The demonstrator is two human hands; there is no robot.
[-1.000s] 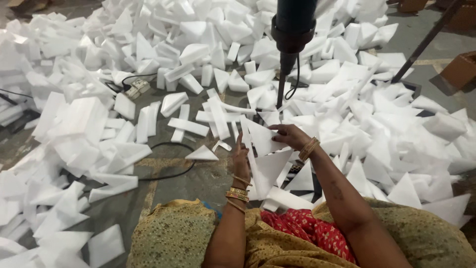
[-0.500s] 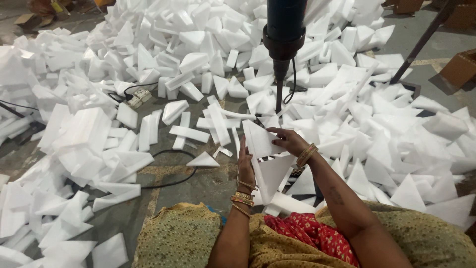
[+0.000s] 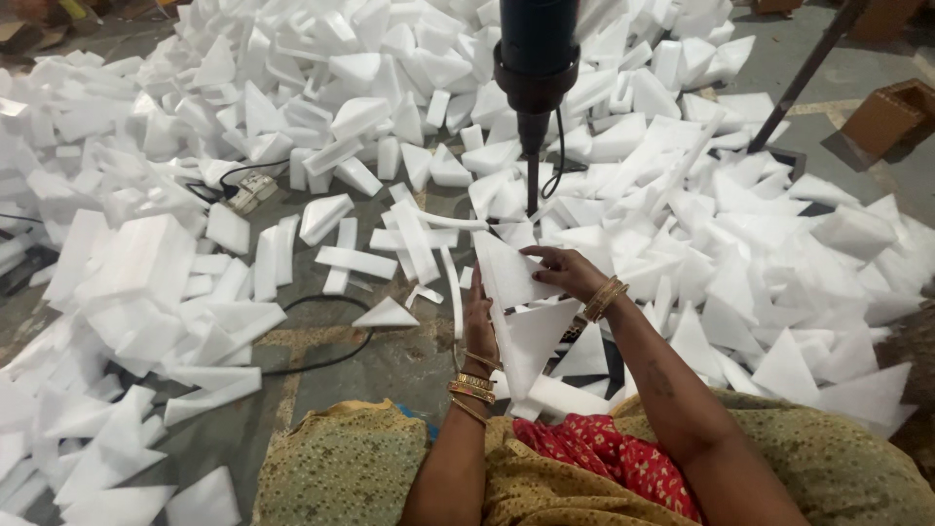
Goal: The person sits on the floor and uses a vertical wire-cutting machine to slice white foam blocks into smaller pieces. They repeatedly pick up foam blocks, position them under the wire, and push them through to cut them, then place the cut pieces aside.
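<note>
Around me the grey floor (image 3: 390, 365) is heaped with white foam offcuts (image 3: 321, 107), blocks and strips and triangles. A black cable (image 3: 326, 360) loops across the bare patch, and a small plug strip (image 3: 251, 187) lies among the scraps to the left. A brown cardboard box (image 3: 891, 112) stands at the far right, beside a dark slanting pole (image 3: 804, 78).

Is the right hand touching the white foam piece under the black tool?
Touching. The head view shows the right hand with its fingers lying on the top edge of the foam piece, no gap between them. The left hand is at its left side.
</note>
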